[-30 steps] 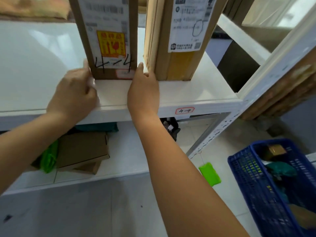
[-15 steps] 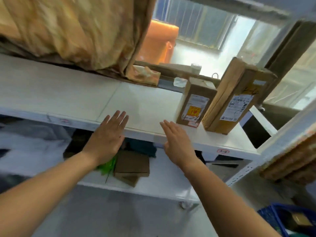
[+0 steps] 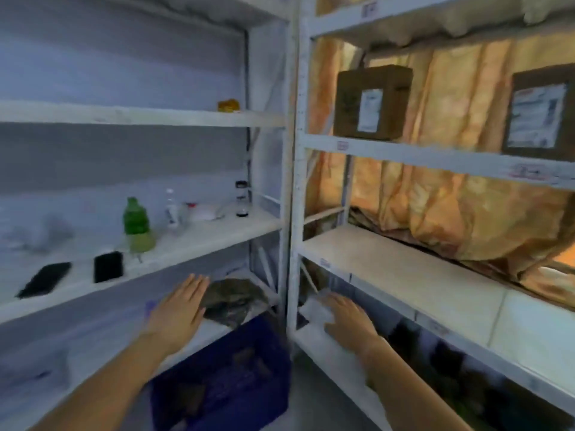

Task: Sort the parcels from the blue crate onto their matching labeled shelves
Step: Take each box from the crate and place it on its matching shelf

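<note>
Blue crate (image 3: 224, 377) low and near, at the foot of the post where the left and right racks meet. Brown parcels (image 3: 249, 359) loose inside, too blurred to read. Left hand (image 3: 180, 309) above the crate's far left corner, fingers straight and together, holding nothing. Right hand (image 3: 348, 321) right of the post, over the low right shelf, fingers relaxed and spread, empty; touching or not, impossible to tell.

Likely step: reaching down for a fresh parcel. Best to take one parcel only, grip by its edges, turn the written mark up and read before lifting away. Then match against the small tags (image 3: 342, 145) on the shelf edges, smeared here.

Brown box (image 3: 371, 102) upright on the upper right shelf, second box (image 3: 538, 113) further right. Green bottle (image 3: 137, 225) and dark phone (image 3: 107, 266) on the left rack: leave alone.
</note>
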A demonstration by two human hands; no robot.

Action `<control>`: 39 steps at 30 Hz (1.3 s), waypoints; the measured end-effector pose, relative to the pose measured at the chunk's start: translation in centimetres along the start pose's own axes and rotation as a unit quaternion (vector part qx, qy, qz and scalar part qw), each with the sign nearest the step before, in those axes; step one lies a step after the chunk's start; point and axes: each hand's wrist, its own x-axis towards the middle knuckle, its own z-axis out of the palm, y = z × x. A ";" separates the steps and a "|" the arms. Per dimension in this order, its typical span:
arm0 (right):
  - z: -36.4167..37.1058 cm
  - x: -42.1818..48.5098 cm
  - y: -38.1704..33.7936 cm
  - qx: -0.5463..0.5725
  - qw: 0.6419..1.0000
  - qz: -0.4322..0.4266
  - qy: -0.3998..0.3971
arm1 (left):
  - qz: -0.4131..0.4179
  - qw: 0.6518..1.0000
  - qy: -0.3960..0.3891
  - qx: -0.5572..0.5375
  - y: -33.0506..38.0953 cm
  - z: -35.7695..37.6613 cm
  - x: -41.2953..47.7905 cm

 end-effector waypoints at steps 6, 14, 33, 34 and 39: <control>3.6 6.9 -11.8 -0.018 0.989 -0.103 -0.107 | -0.094 0.995 -0.015 -0.009 -9.3 -0.6 -4.2; 10.8 18.7 -18.1 -0.047 0.960 -0.185 -0.203 | -0.183 0.980 -0.081 0.023 -15.4 9.4 -3.5; 42.8 37.5 -17.7 -0.028 0.856 -0.229 -0.462 | -0.392 0.866 -0.247 -0.189 -15.4 40.8 4.6; 45.8 37.6 -17.4 -0.024 0.856 -0.217 -0.469 | -0.406 0.855 -0.256 -0.198 -15.8 43.6 4.1; 60.9 38.0 -16.0 0.012 0.875 -0.130 -0.466 | -0.395 0.835 -0.280 -0.263 -15.6 57.2 3.4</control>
